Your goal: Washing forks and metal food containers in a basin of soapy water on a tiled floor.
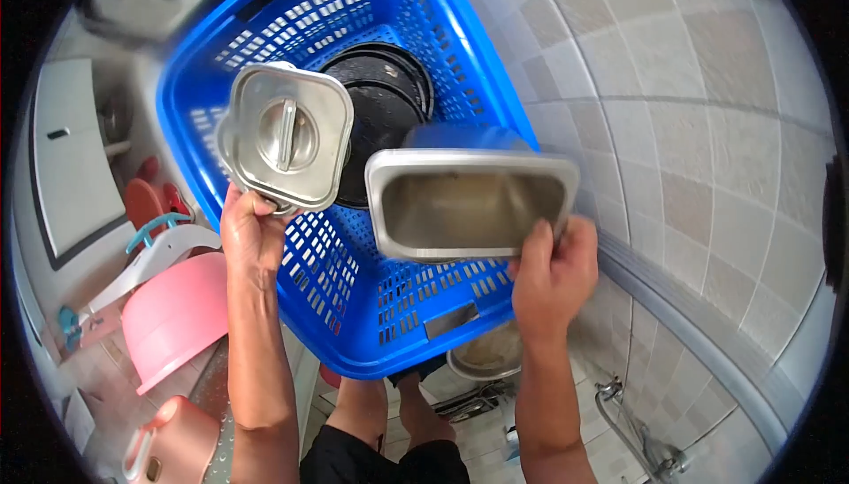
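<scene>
My left hand (pixel 255 222) grips the lower edge of stainless steel lids (pixel 252 132), held together; the top one has a bar handle. With thumb over the rim, my right hand (pixel 557 268) holds a rectangular stainless steel food pan (pixel 444 208), tilted so its inside shows. Both hands are above a blue plastic laundry-style basket (pixel 358 354) with slotted walls. Inside the basket, round black trays or pans (pixel 378 112) lie overlapping, partly hidden by the lids and the food pan. The number of lids cannot be told.
At left are a pink plastic basin (pixel 176 318), a pink pitcher (pixel 179 447) and a white hanger-like item with a blue hook (pixel 159 245). A tiled wall (pixel 683 119) borders the basket on the right. Below stand a metal bowl (pixel 487 354) and a wall-side faucet (pixel 610 388).
</scene>
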A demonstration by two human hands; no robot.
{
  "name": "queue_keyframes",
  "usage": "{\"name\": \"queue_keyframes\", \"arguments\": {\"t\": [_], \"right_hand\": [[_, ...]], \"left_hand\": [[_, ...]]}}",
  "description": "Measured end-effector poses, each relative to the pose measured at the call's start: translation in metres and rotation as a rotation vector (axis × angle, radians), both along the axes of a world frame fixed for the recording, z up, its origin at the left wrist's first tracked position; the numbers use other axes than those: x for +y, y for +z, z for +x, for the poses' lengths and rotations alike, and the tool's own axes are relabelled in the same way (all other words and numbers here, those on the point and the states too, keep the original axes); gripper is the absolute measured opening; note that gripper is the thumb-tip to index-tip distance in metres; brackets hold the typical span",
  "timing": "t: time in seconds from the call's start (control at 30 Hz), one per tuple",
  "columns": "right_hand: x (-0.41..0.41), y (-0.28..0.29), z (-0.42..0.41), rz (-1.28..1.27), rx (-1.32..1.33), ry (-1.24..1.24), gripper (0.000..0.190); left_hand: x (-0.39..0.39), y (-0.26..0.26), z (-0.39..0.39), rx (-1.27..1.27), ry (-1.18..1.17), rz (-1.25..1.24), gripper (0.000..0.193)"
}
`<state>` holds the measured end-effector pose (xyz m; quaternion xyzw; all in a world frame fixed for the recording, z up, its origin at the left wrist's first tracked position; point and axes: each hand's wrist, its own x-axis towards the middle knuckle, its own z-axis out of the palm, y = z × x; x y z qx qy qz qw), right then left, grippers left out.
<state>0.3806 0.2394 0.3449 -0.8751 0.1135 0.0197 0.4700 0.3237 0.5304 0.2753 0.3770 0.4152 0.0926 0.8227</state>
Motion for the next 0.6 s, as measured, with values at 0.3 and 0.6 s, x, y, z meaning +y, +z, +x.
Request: {"name": "queue_keyframes", "arguments": {"t": [0.3,0.6], "right_hand": [[-0.109,0.093,-0.186,0.230,0.036,-0.434,0.009],[-0.185,0.105,-0.332,0.076,0.167,-0.720,0.008]], "left_hand": [[-0.093,0.056,-0.009,0.015,-0.194,0.035,0.055],[-0.190,0.099,-0.061,-0.085,-0.461,-0.035,0.058]]}}
